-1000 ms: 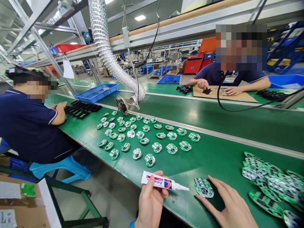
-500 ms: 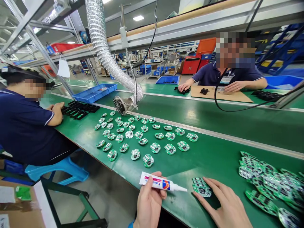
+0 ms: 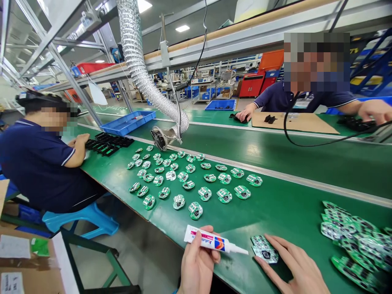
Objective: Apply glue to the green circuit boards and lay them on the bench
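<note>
Part of the white tube (image 3: 214,242) is covered by the left hand (image 3: 198,263). The pile of circuit boards (image 3: 357,239) is cut off at the right edge. Print on the near-left label (image 3: 12,282) is too small to be read.

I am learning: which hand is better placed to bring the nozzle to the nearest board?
Probably the left hand: it holds the tube, nozzle toward the board. The right hand brackets that board.
</note>
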{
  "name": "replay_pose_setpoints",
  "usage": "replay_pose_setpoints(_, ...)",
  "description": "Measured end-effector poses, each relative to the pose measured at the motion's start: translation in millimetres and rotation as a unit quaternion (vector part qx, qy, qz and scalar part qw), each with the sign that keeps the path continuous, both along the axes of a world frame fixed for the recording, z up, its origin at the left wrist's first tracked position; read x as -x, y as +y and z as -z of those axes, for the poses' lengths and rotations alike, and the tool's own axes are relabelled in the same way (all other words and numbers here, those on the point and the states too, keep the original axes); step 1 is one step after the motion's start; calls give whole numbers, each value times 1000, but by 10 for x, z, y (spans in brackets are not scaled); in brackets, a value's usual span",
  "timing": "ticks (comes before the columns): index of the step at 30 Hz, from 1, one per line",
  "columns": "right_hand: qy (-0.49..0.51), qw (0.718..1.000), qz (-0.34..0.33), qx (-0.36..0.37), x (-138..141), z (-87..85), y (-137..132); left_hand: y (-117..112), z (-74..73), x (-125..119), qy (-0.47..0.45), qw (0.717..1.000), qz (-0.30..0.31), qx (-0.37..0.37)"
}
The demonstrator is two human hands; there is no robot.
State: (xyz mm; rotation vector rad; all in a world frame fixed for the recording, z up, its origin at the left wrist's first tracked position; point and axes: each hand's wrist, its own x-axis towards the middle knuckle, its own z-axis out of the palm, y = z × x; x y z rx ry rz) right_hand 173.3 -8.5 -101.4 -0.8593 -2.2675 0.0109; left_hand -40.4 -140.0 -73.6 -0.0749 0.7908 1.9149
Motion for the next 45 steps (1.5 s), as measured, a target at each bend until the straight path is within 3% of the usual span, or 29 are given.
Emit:
replay_pose_setpoints(9,-10,1000,-25,13,-22,22,-3,-3,-13,-23,0,1000,-1,0)
replay_pose_setpoints(18,-10,1000,-15,24,-46,156,30,9,-210,-14,24,1000,14,13)
replay_pose_setpoints(25,-4,997,-31,66,-53,182,27,-3,-227,-19,17,1000,19,17)
replay_pose_setpoints(29,5,997,-38,64,-27,114,4,-6,-219,-8,16,1000,21,17)
replay_pose_setpoints(36,9,998,18,54,20,-40,-48,-26,-265,11,12,999,17,24)
replay_pose_setpoints(45,-69,995,7,77,107,-388,-91,-33,-337,76,20,999,13,36)
